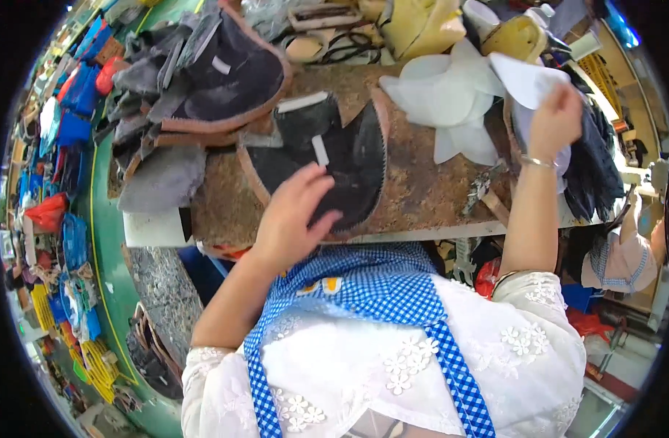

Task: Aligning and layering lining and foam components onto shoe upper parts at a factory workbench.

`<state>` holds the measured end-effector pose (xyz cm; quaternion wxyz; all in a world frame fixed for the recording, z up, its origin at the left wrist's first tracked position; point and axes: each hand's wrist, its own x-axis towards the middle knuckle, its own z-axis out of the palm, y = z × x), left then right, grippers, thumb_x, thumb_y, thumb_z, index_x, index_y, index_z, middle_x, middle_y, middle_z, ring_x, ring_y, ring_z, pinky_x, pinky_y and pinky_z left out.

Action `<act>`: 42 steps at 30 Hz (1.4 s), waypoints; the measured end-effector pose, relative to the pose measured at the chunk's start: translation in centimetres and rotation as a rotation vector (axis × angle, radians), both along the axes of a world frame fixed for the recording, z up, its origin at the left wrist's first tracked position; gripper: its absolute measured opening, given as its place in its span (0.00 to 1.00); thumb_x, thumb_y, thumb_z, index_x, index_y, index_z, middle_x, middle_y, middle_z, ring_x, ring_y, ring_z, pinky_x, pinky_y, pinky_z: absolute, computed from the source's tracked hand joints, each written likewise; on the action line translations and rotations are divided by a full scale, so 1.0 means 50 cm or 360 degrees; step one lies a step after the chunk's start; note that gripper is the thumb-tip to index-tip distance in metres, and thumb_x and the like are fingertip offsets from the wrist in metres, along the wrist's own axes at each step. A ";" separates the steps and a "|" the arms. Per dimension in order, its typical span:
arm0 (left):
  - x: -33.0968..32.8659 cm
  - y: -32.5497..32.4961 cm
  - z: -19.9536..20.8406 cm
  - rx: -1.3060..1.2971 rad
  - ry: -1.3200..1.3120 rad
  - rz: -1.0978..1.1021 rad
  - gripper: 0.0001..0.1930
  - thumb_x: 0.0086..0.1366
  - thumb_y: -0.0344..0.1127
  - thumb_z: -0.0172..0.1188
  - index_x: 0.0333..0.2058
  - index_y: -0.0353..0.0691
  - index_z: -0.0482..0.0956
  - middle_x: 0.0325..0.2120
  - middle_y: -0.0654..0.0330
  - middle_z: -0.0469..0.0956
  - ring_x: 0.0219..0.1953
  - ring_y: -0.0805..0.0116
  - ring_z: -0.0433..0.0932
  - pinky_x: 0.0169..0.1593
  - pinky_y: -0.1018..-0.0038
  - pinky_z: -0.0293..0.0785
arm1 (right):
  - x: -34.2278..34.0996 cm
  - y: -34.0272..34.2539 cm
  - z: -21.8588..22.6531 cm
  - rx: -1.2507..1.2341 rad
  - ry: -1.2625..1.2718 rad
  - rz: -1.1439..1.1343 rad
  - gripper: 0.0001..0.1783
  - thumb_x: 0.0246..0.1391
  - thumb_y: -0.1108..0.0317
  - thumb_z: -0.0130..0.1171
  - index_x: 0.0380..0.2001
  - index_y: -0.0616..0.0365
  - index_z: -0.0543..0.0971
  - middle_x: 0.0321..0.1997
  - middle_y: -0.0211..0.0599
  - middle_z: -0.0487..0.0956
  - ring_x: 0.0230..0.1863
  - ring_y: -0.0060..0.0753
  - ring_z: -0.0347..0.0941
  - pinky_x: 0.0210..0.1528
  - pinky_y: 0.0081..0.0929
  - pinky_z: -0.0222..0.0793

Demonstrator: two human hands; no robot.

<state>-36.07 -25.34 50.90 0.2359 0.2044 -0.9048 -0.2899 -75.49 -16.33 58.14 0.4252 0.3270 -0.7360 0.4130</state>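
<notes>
A dark shoe-upper piece (pixel 356 171) lies flat on the brown worktop, its edge toothed and two white strips on it. My left hand (pixel 294 215) rests on its near left part, fingers spread and holding nothing. Out to the right, my right hand (pixel 557 124) pinches a thin white curved piece (pixel 520 77), lifted above the bench. Close to that hand, several translucent white cut pieces (pixel 440 95) overlap in a loose fan on the worktop.
Stacked dark and grey upper pieces (pixel 225 77) fill the far left of the worktop (pixel 422 197). A wooden-handled tool (pixel 495 204) lies near the front right edge. Yellow containers (pixel 422 25) stand at the back. Dark material (pixel 597 160) hangs at the right.
</notes>
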 end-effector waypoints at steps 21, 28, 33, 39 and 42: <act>0.031 0.022 0.014 0.0493 -0.0458 0.0802 0.26 0.50 0.37 0.68 0.47 0.41 0.67 0.21 0.59 0.77 0.25 0.61 0.77 0.31 0.68 0.72 | 0.389 -0.011 -0.129 0.1230 -0.0930 0.1457 0.14 0.41 0.74 0.64 0.35 0.60 0.78 0.28 0.35 0.76 0.32 0.34 0.73 0.36 0.29 0.71; 0.028 -0.052 0.029 -0.0306 -0.0091 0.0827 0.26 0.46 0.37 0.71 0.43 0.38 0.71 0.28 0.57 0.73 0.33 0.61 0.76 0.38 0.70 0.72 | 0.371 -0.058 -0.129 0.1495 0.0095 0.1973 0.16 0.38 0.72 0.64 0.36 0.59 0.77 0.35 0.36 0.76 0.41 0.42 0.72 0.47 0.36 0.68; -0.032 -0.158 -0.040 0.0836 0.0402 0.0898 0.19 0.57 0.39 0.65 0.42 0.33 0.72 0.33 0.57 0.77 0.33 0.70 0.75 0.36 0.73 0.72 | 0.366 -0.177 -0.127 0.0970 -0.0806 0.1433 0.16 0.45 0.67 0.66 0.35 0.65 0.75 0.33 0.40 0.78 0.35 0.37 0.74 0.42 0.31 0.70; -0.032 -0.094 0.056 0.1407 0.0576 0.0730 0.11 0.61 0.31 0.60 0.40 0.33 0.73 0.28 0.64 0.76 0.27 0.79 0.73 0.30 0.81 0.70 | 0.360 -0.145 -0.103 0.0639 -0.1924 0.1979 0.13 0.47 0.66 0.67 0.33 0.64 0.78 0.30 0.29 0.79 0.32 0.17 0.73 0.37 0.16 0.69; -0.035 -0.050 0.085 0.1604 0.0876 0.0582 0.07 0.63 0.27 0.55 0.40 0.35 0.74 0.33 0.63 0.78 0.31 0.78 0.75 0.33 0.81 0.74 | 0.389 -0.111 -0.047 0.0313 -0.2369 0.2088 0.13 0.50 0.69 0.65 0.38 0.65 0.79 0.33 0.29 0.79 0.33 0.17 0.73 0.39 0.15 0.69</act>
